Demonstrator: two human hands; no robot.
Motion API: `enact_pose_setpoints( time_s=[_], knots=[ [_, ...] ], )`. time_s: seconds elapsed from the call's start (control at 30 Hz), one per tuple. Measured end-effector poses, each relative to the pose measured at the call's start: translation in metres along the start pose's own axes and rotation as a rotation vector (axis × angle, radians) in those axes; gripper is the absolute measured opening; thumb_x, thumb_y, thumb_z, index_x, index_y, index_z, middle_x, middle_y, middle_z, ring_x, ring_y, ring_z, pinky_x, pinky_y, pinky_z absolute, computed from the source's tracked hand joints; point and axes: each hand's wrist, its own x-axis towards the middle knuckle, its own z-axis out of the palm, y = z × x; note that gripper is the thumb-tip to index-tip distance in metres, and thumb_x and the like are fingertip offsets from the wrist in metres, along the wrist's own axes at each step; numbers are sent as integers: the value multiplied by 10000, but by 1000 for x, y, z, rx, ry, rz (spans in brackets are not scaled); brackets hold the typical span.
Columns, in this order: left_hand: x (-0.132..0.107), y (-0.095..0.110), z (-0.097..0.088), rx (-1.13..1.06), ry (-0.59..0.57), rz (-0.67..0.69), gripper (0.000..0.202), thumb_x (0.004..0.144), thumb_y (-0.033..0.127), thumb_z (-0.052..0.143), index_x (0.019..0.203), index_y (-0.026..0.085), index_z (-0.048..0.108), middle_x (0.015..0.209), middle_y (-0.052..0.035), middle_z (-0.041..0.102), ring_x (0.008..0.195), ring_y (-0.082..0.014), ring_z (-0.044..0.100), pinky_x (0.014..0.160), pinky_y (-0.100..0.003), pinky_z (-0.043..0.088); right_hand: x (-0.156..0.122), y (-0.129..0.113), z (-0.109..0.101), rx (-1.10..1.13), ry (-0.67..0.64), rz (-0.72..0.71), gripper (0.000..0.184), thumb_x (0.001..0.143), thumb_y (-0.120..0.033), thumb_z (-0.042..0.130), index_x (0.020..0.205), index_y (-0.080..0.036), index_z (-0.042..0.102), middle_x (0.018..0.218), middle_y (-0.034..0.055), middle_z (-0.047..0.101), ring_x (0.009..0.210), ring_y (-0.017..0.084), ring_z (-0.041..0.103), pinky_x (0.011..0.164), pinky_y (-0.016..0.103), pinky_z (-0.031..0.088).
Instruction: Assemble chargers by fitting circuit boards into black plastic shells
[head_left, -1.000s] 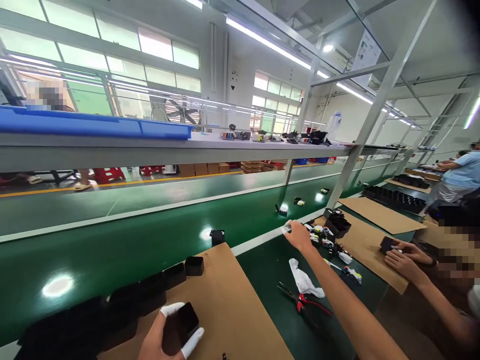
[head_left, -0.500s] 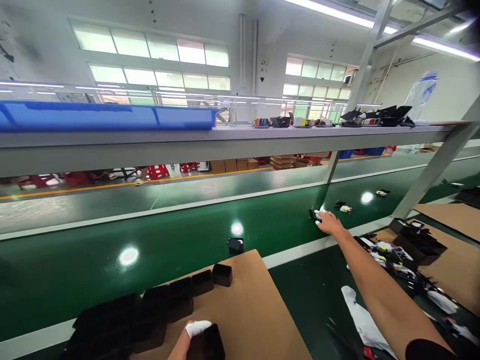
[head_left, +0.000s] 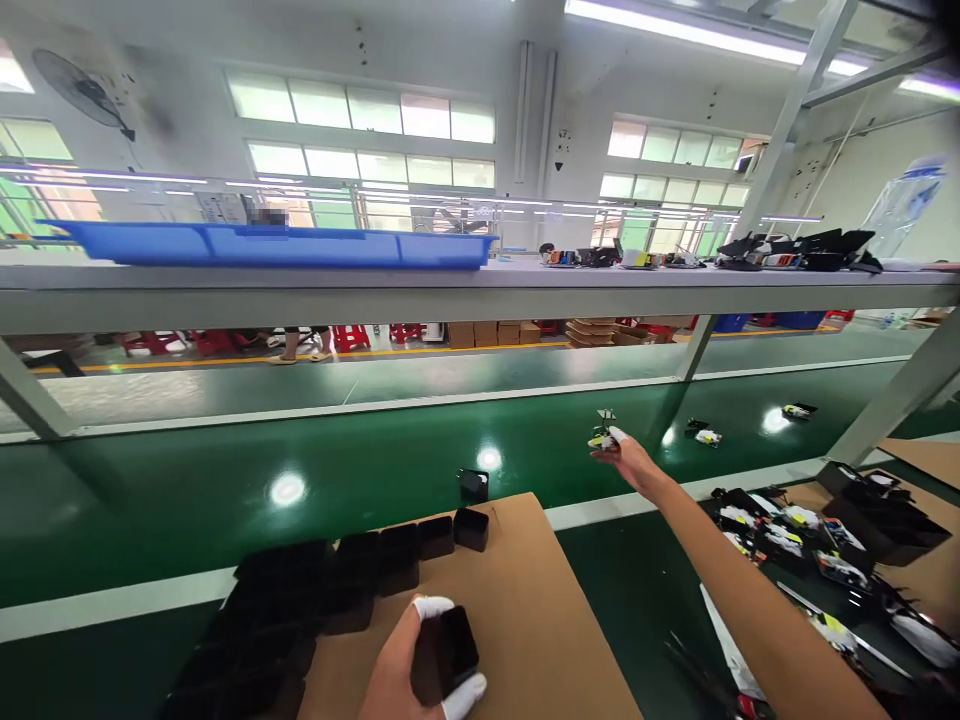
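Right hand (head_left: pixel 626 458) pinches small part (head_left: pixel 602 438) over belt (head_left: pixel 225 500); left hand (head_left: pixel 409 670) grips black box (head_left: pixel 444 655).

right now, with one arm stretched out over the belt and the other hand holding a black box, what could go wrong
1. The right hand pinches the small part only at its fingertips, far out over the green belt; it could slip and drop.
2. The left hand holds the black housing close to the row of black housings on the cardboard sheet; a careless move might knock them.
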Motion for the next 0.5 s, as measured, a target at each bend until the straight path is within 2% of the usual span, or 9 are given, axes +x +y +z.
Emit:
enact_pose_setpoints(
  time_s=[0.1, 0.17, 0.27, 0.33, 0.37, 0.5],
  knots=[
    [0, 15, -6, -13, -66, 24, 451, 722, 388, 878, 1115, 270, 692, 1097, -45, 807, 1031, -318, 773, 946, -451, 653, -50, -22, 48, 175, -135, -46, 397, 1089, -535, 637, 1185, -157, 708, 1083, 65, 768, 901, 194, 760, 842, 396, 660],
    [0, 22, -10, -3, -102, 40, 439, 725, 348, 883, 1105, 267, 680, 1086, -40, 802, 1017, -309, 772, 928, -445, 654, -88, -33, 75, 246, -179, -89, 464, 1062, -614, 625, 1121, -160, 702, 996, 62, 768, 820, 185, 746, 796, 383, 654],
    [-1, 27, -15, -3, -141, 45, 420, 744, 321, 882, 1098, 259, 665, 1079, -42, 794, 1010, -298, 764, 942, -455, 640, -143, -40, 106, 280, -174, -160, 533, 863, -671, 817, 1057, -201, 660, 912, 49, 746, 729, 189, 691, 683, 345, 617],
    [-2, 29, -16, -20, -157, 43, 417, 754, 320, 880, 1097, 256, 653, 1083, -41, 788, 1018, -294, 759, 953, -456, 630, -172, -41, 120, 256, -164, -195, 562, 711, -605, 946, 986, -223, 639, 825, 13, 707, 681, 188, 644, 614, 323, 575],
    [-3, 29, -16, -29, -163, 44, 418, 755, 320, 881, 1096, 255, 647, 1085, -41, 784, 1020, -291, 756, 955, -454, 626, -184, -41, 125, 236, -156, -209, 557, 679, -564, 970, 973, -227, 638, 794, -4, 686, 664, 184, 623, 599, 316, 557],
    [-6, 30, -16, -54, -174, 34, 432, 753, 305, 885, 1096, 249, 628, 1079, -37, 767, 1004, -275, 741, 954, -444, 615, -212, -44, 130, 163, -111, -264, 491, 720, -486, 934, 1060, -227, 692, 836, 2, 687, 704, 193, 603, 683, 340, 559]
  ],
)
